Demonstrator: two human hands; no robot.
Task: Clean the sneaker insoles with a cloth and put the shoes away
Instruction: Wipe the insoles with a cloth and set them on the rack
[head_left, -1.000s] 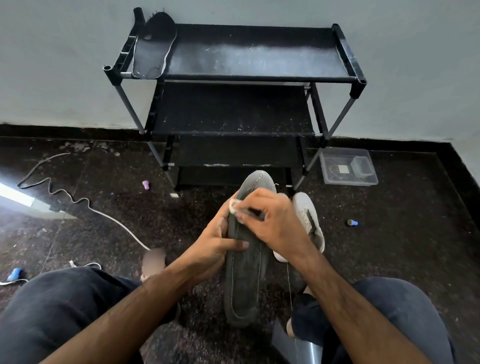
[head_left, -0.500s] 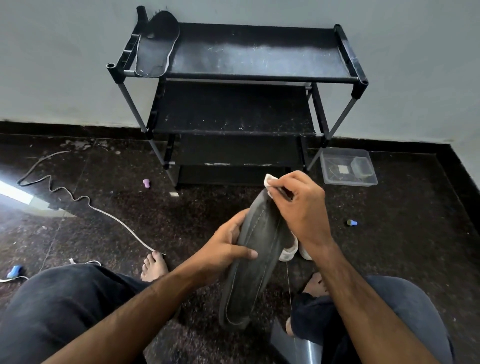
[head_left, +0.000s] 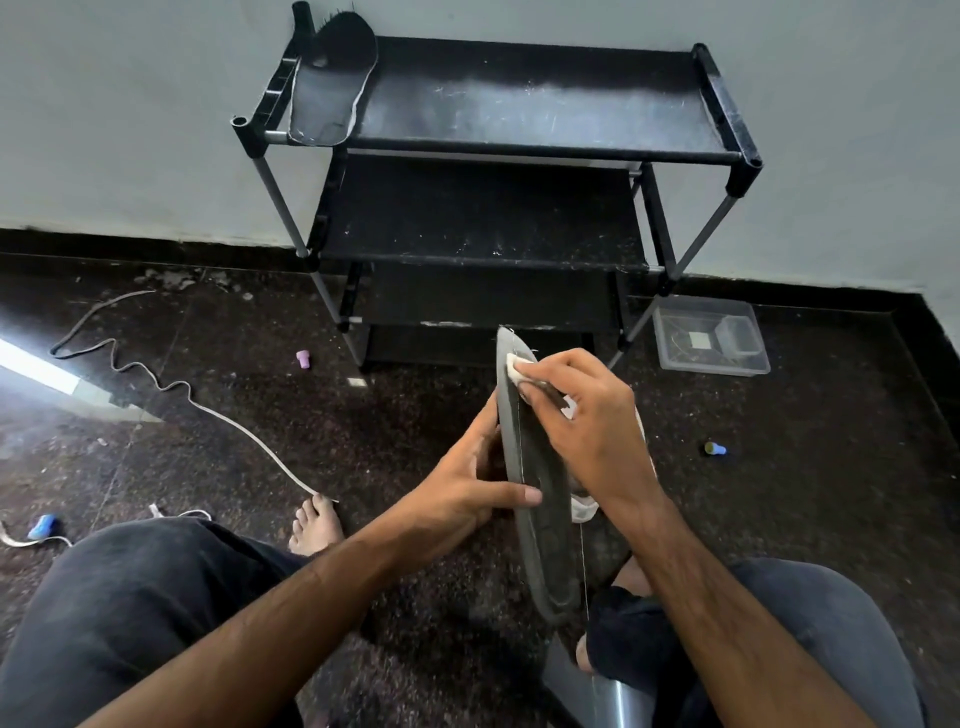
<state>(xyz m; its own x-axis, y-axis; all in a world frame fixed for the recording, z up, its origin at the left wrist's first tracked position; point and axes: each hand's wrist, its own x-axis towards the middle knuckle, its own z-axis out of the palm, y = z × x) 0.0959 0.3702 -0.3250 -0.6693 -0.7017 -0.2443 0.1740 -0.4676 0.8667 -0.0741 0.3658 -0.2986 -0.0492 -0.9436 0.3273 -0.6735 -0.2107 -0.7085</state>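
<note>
The left hand (head_left: 470, 486) is gripping a grey insole (head_left: 537, 499) from its left edge, thumb lying across the face of it and the other fingers curled behind, so the insole is standing nearly on edge in front of the person, its toe end pointing up toward the shoe rack (head_left: 488, 208) and its heel end hanging down between the knees. The right hand (head_left: 587, 431) is pinching a small white cloth (head_left: 517, 366) under its fingertips and pressing it against the upper part of the insole, just below the toe tip. Behind that hand and wrist, a white sneaker (head_left: 584, 506) is lying on the dark speckled floor (head_left: 805, 493), mostly hidden, with only part of its pale rim showing. A second dark insole (head_left: 332, 83) is resting on the left end of the rack's top shelf, its front edge overhanging the rail. The rack is standing against the pale wall with its lower shelves bare. To its right, a clear plastic box (head_left: 709, 338) is sitting on the floor beside the rack leg. A white cord (head_left: 171, 387) is snaking across the floor at the left, ending near a bare foot (head_left: 317, 525). A small pink object (head_left: 303, 358) is lying near the rack's left leg, and a small blue-and-yellow piece (head_left: 716, 448) is lying well apart to the right.
</note>
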